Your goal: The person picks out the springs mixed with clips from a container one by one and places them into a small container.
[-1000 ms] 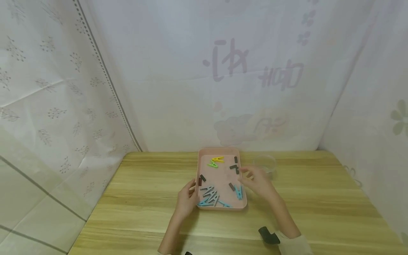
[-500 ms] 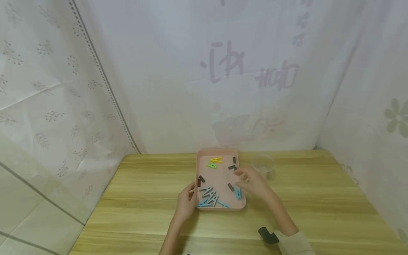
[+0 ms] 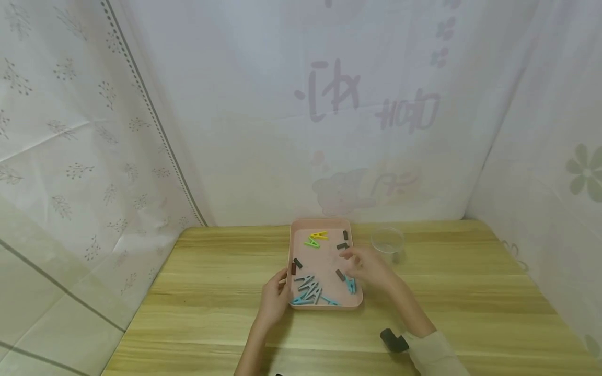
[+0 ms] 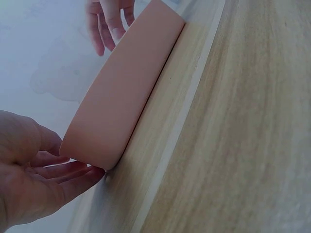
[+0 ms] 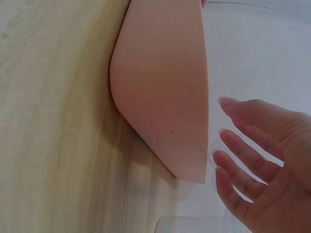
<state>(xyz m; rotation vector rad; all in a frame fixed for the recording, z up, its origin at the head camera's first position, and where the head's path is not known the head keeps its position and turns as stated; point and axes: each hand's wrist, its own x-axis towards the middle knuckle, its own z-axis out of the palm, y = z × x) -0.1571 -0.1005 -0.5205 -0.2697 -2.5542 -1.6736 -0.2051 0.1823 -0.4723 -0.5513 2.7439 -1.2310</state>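
Observation:
A pink tray (image 3: 323, 258) lies on the wooden table. My left hand (image 3: 275, 298) grips its left side, thumb at the rim and fingers against the lower edge in the left wrist view. Over the tray's right side hovers my right hand (image 3: 369, 267), its fingers parted and nothing between them in the right wrist view. Inside the tray are a yellow clothespin (image 3: 319, 235), a green clothespin (image 3: 312, 243) and, near the front, a pile of grey and blue clothespins (image 3: 310, 290). A blue clothespin (image 3: 350, 285) and a short dark piece (image 3: 340, 274) lie near my right hand.
A clear round container (image 3: 388, 240) stands right of the tray. Several more short dark pieces (image 3: 298, 263) lie along the tray's sides. The wooden table (image 3: 211, 292) ends at patterned white curtains (image 3: 254, 130) behind and at both sides.
My right hand has moved left, from the tray's right rim to over its inside. My left hand stays on the tray's left side.

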